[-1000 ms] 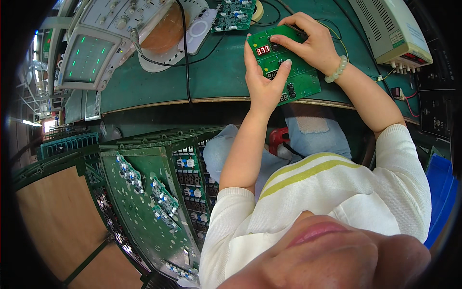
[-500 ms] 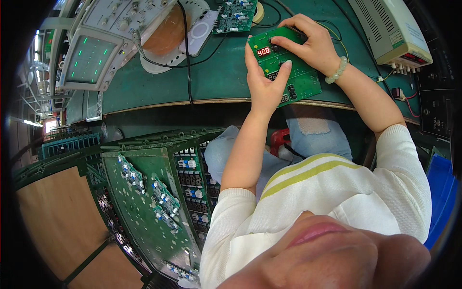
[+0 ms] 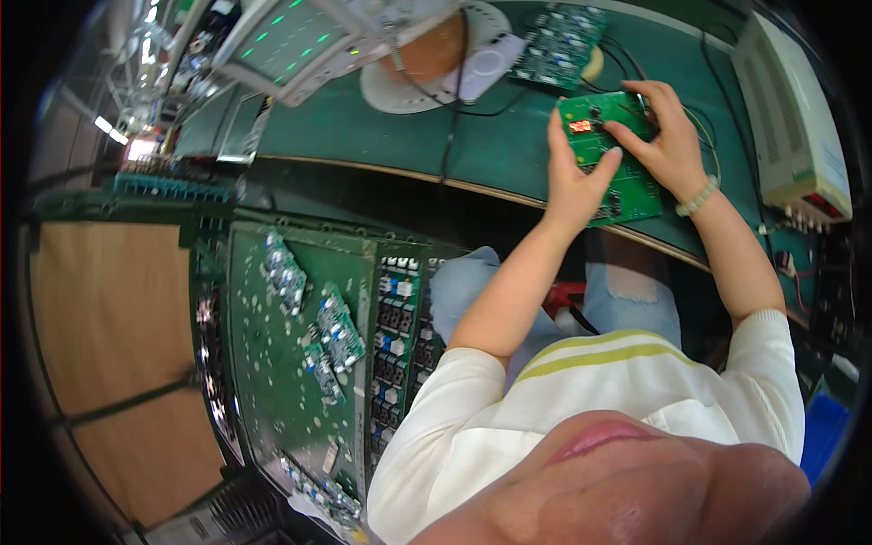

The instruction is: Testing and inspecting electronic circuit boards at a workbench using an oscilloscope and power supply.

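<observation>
Over the front part of the green bench, a green circuit board (image 3: 639, 193) rests between my two hands. A small red digit display (image 3: 579, 126) glows at its upper left; other dark parts sit lower down. My left hand (image 3: 579, 186) grips the board's left side, its thumb lying across the face. Along the upper right edge, my right hand (image 3: 670, 145) holds the board with fingers around the edge. Its thumb is on or just over a small black part beside the lit display; contact is hard to tell. A beaded bracelet (image 3: 698, 196) circles my right wrist.
An oscilloscope (image 3: 289, 41) with green traces stands at the back left, its cable crossing the bench (image 3: 363, 153). More boards (image 3: 560, 45) lie behind my hands. At right is a beige power supply (image 3: 788, 123) with leads. A green rack (image 3: 300, 391) holding boards stands at my left.
The view has swung, so bench, hands and board appear farther right and the rack shows more fully. Both hands keep their hold on the board, and its red display stays lit.
</observation>
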A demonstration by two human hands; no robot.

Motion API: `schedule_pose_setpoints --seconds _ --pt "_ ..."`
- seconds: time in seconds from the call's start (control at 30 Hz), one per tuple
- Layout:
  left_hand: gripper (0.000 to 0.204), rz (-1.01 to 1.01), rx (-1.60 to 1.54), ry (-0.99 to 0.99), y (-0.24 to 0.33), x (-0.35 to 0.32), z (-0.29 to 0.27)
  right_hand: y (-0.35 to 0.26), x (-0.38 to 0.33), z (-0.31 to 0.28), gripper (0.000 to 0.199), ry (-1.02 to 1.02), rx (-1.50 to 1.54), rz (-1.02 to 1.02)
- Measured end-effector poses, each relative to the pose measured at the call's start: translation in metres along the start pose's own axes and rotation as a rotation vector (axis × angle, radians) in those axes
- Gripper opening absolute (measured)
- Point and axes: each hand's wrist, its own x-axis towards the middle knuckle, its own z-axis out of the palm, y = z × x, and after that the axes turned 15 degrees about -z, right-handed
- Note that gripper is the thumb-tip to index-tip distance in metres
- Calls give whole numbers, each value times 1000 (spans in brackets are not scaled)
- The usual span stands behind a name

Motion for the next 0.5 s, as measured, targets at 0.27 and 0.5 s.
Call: schedule_pose_setpoints --seconds 0.27,0.5 --pt "83 -29 -81 126 0 3 -3 0 6 -3 33 47 -156 -244" --pt "79 9 -53 116 5 4 -2 -18 15 -20 26 -143 -455 -343"
